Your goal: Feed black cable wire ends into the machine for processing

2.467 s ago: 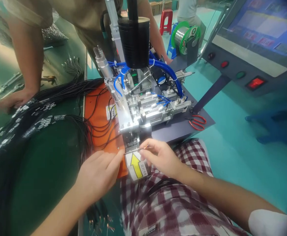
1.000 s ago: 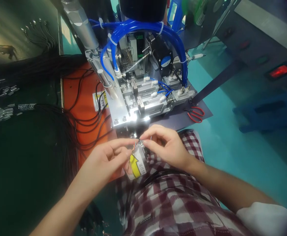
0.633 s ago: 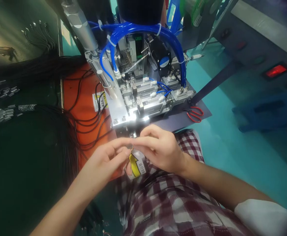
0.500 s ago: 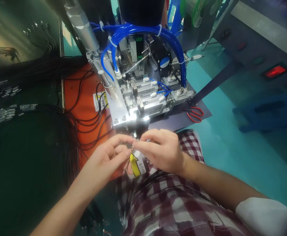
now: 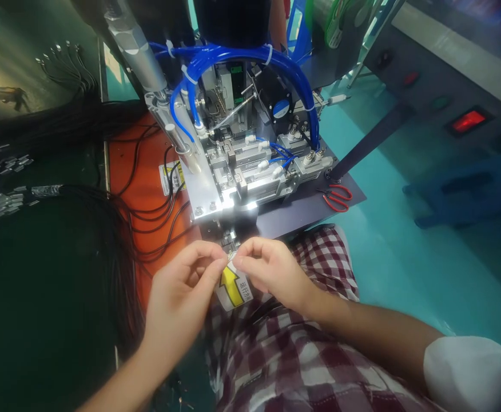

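Observation:
My left hand (image 5: 186,280) and my right hand (image 5: 271,272) meet fingertip to fingertip just in front of the machine (image 5: 242,189). Thumb and forefinger of each are pinched together. Something tiny and pale shows between the fingertips, too small to name. Below the fingers lies a white label with a yellow arrow (image 5: 232,288). Right behind the fingertips is the small metal fixture (image 5: 230,237) at the front of the machine.
Black cables (image 5: 147,220) run over the orange surface (image 5: 119,163) on the left. Red-handled pliers (image 5: 338,198) lie on the dark base plate to the right. Blue air tubes (image 5: 250,52) arch over the machine. A control box with a lit red switch (image 5: 469,121) stands at the right.
Both hands have drawn their fingers into pinches, and the right forefinger is more bent. The fingertips are slightly lower and more of the yellow arrow shows. The whole view has shifted a little.

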`<state>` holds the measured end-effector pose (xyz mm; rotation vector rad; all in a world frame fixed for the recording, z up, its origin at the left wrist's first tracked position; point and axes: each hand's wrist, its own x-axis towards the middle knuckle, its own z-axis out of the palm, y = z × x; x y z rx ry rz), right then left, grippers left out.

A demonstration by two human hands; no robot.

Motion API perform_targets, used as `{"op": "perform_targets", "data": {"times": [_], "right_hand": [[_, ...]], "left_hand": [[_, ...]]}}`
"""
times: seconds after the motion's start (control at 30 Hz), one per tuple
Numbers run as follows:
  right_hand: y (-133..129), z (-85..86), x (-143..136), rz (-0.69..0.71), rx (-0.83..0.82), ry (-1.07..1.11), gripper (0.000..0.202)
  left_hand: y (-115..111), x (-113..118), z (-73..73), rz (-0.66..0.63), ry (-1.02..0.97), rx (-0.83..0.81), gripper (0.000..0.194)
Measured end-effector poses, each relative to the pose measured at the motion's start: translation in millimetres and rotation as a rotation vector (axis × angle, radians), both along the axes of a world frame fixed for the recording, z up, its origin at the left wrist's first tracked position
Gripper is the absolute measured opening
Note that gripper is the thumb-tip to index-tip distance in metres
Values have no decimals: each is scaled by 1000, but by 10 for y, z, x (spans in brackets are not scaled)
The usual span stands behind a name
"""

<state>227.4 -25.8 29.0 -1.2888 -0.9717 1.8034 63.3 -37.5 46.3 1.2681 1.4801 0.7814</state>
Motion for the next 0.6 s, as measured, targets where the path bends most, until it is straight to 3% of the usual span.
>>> {"op": "perform_targets", "data": {"times": [0.07, 0.13, 0.33, 0.5, 0.6], "right_hand": [[31, 59, 14, 31, -115, 86, 23], [45, 119, 47, 16, -80, 89, 22], [24, 167, 81, -18, 75, 50, 24], [-29, 19, 3, 2, -22, 47, 21], [-11, -33, 28, 83, 21, -56, 16]], "left_hand": [[-35, 34, -9, 12, 72, 184, 17], [-32, 37, 14, 12, 67, 210, 15], [89, -47, 136, -84, -65, -186, 36], [52, -26, 22, 58, -83, -222, 39], [61, 0, -26, 104, -130, -298, 42]]}}
